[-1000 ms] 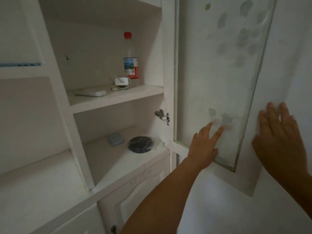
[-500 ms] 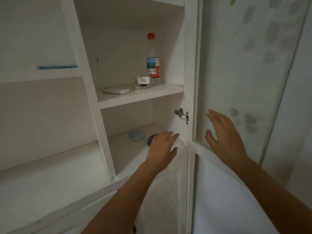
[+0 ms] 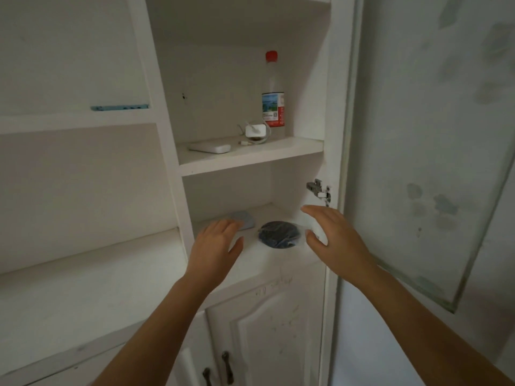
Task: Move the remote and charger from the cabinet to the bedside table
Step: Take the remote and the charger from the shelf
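A white remote (image 3: 210, 147) lies flat on the upper shelf (image 3: 250, 158) of the open white cabinet. Behind it to the right sits a white charger (image 3: 255, 130) with its cable looped around it. Both hands are raised in front of the lower shelf, well below those two things. My left hand (image 3: 216, 243) is open with fingers spread, near a small blue pad. My right hand (image 3: 330, 235) is open too, just right of a dark round bundle. Neither hand holds anything.
A clear bottle (image 3: 273, 93) with a red cap stands behind the charger. On the lower shelf lie a blue pad (image 3: 246, 218) and a dark bundle in plastic (image 3: 279, 234). The glass door (image 3: 423, 135) stands open at the right. Closed doors with handles (image 3: 227, 367) are below.
Both hands came off the glass door and moved left, in front of the lower shelf. The view shifted right, bringing the cabinet opening to the centre.
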### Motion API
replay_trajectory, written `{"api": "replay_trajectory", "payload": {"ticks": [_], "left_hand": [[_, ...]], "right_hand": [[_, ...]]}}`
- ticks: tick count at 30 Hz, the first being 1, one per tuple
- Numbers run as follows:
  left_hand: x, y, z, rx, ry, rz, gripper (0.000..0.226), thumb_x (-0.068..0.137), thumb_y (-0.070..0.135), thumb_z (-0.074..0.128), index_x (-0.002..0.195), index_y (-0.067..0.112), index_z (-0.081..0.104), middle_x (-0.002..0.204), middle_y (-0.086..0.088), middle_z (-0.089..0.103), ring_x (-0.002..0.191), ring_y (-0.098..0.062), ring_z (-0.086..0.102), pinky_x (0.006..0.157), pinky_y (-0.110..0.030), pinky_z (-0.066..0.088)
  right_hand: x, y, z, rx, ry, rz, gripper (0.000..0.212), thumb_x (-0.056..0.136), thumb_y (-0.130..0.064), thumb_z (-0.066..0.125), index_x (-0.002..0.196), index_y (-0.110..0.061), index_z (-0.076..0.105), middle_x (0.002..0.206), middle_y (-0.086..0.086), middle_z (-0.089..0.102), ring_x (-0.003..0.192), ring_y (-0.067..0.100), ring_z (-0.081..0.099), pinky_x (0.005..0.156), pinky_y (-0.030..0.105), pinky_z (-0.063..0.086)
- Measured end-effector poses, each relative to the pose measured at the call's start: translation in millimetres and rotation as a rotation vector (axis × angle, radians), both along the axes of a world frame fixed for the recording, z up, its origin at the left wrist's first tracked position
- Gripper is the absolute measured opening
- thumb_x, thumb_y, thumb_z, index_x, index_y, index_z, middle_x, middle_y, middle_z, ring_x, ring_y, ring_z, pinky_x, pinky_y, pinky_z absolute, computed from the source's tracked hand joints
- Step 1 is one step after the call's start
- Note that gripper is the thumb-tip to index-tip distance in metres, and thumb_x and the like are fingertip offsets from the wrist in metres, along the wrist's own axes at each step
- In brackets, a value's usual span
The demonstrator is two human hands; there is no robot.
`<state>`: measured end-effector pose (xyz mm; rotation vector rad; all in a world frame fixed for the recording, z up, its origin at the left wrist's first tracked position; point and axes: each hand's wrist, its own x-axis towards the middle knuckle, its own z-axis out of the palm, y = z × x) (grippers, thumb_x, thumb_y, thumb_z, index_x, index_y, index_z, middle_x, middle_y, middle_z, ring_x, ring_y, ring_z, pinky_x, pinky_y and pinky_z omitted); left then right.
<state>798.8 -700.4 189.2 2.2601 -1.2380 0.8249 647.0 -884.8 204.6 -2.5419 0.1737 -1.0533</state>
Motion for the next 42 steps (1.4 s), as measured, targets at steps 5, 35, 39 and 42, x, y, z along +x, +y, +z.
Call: {"api": "replay_trajectory", "payload": {"ticks": [5,35,39,42], "left_hand": [[14.5,-18.4,13.1,-0.045,-0.025,-0.048,0.031,0.081,0.021,0.052,0.109,0.010,0.060,0.106,-0.012,0.067,0.092,-0.032,0.063,0.076,-0.037,0.049],[83.7,-110.9,167.8,-0.177,0.014,0.004,0.041,0.084,0.014,0.058,0.124,0.011,0.051,0.125,-0.015,0.054,0.115,-0.032,0.048,0.098,-0.041,0.037],[105.7,-110.5,172.1,-0.121,0.049,0.132,0.043,0.085,0.018,0.056,0.127,0.015,0.047,0.130,-0.013,0.050,0.118,-0.031,0.045,0.096,-0.041,0.037],[117.3,-101.5,173.7,-0.131,0.069,0.210,0.044,0.087,0.019,0.054,0.129,0.016,0.045,0.133,-0.013,0.048,0.119,-0.031,0.044,0.097,-0.040,0.037]], "right_hand": [[18.1,-19.0,18.2,-0.012,-0.052,0.017,0.041,0.089,-0.015,0.053,0.129,-0.012,0.046,0.131,0.005,0.052,0.122,0.015,0.041,0.098,0.013,0.021],[115.7,-87.5,130.2,0.040,-0.161,0.109,0.036,0.092,-0.020,0.046,0.129,-0.016,0.045,0.133,0.004,0.051,0.121,0.016,0.045,0.094,0.024,0.033],[148.5,-97.1,149.5,0.071,-0.063,0.173,0.037,0.089,-0.016,0.050,0.126,-0.016,0.047,0.129,0.007,0.054,0.115,0.022,0.050,0.088,0.027,0.037],[181.0,-99.6,161.0,0.058,0.054,0.207,0.044,0.086,-0.018,0.057,0.127,-0.011,0.044,0.130,0.011,0.052,0.116,0.026,0.050,0.090,0.030,0.038]]}}
